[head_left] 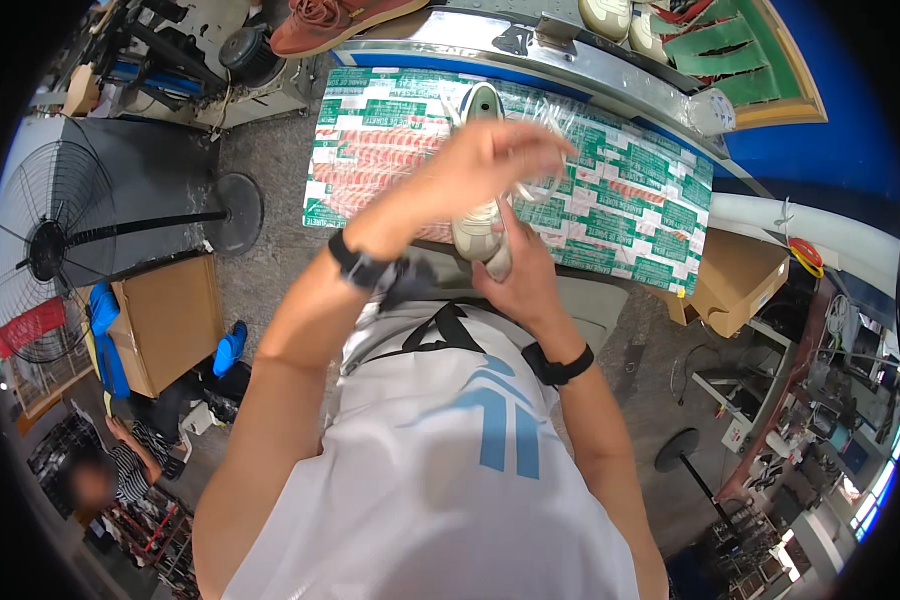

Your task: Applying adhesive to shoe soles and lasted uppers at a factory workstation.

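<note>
Is clasping the shoe (474, 238) with the right hand (525, 278), apparently for steadiness, and holding the left hand (498, 165) above with grip too blurred to judge.

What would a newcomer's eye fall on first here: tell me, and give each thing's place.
Most likely the table covered in green, white and red printed tape, at the upper middle, with a pale shoe on its near side. The right hand holds the shoe's near end, while the left hand, blurred, is above its middle. Next come the big caged fan at far left and a reddish shoe at the top edge.
</note>
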`<state>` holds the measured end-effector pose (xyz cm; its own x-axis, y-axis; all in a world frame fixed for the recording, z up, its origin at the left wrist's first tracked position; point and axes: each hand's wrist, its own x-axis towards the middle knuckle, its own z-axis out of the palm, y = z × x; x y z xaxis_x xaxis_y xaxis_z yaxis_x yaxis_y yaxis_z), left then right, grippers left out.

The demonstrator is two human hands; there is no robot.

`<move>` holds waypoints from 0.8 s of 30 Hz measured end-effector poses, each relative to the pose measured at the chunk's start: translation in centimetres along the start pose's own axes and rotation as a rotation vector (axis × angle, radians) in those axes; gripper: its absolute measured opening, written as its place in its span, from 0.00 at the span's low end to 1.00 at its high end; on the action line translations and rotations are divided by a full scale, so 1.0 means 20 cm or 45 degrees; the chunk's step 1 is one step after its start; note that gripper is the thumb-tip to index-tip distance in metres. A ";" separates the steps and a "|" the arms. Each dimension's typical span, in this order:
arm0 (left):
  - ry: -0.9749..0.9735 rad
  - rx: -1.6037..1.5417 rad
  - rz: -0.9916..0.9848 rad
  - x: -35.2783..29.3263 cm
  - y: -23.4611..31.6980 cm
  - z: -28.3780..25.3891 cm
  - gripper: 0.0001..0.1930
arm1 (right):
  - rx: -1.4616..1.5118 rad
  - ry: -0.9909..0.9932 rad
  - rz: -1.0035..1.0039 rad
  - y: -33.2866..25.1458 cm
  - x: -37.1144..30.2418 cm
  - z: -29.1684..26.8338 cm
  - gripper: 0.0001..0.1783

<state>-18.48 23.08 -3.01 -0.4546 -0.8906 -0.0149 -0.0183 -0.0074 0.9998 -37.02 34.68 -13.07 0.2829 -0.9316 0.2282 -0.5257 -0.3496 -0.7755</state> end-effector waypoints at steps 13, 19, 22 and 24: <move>0.146 0.862 -0.137 0.31 -0.52 -0.38 0.47 | 0.073 -0.331 0.102 -0.09 0.37 0.00 0.49; -0.028 0.827 -0.242 0.34 -0.46 -0.43 0.48 | 0.239 -0.346 0.325 -0.25 0.33 0.15 0.42; -0.022 0.835 -0.268 0.34 -0.45 -0.45 0.48 | 0.470 -0.475 0.244 -0.30 0.20 0.09 0.43; -0.030 0.819 -0.247 0.33 -0.46 -0.44 0.53 | 0.488 -0.512 0.234 -0.36 0.18 0.05 0.44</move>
<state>-13.44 13.16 -12.18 -0.4089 -0.8902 -0.2010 -0.6252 0.1128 0.7722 -31.36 33.83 -7.37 0.5360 -0.8366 -0.1134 -0.2884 -0.0552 -0.9559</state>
